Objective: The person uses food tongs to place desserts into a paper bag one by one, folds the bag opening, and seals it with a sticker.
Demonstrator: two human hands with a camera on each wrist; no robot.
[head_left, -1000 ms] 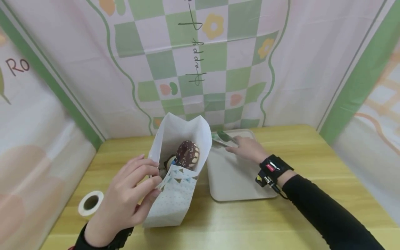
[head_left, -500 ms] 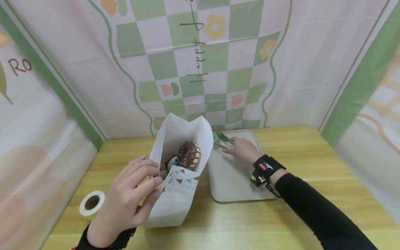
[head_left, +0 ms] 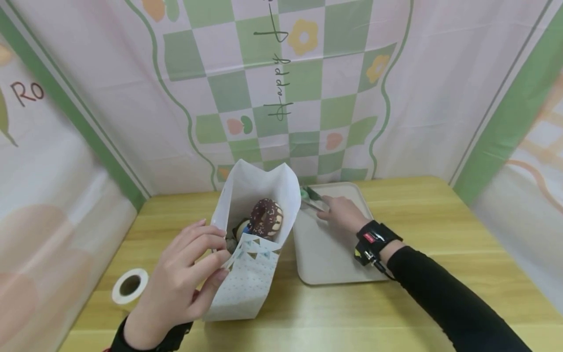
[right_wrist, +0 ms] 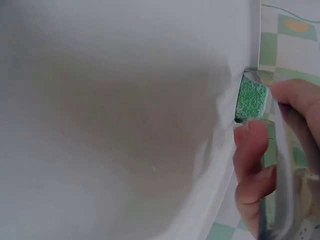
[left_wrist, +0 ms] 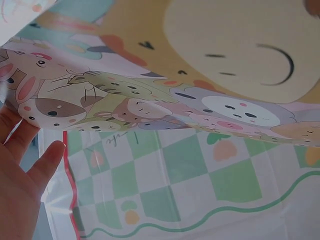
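My left hand pinches the near left rim of an upright white paper bag, its mouth wide open. Inside the bag lie a chocolate-glazed donut with sprinkles and other items partly hidden below it. In the left wrist view, thumb and fingers are at the edge of the animal-printed bag. Over the tray's far left corner, my right hand grips metal tongs. A green, sugar-speckled piece sits between the tongs' tips; in the head view the bag partly hides that spot.
A beige tray lies right of the bag on the wooden table. A white roll like tape or labels stands left of my left hand. Printed curtains enclose the table at the back and sides.
My right hand has shifted slightly left, and the tongs' arms have drawn closer together around the green piece. The left hand and bag have stayed about where they were.
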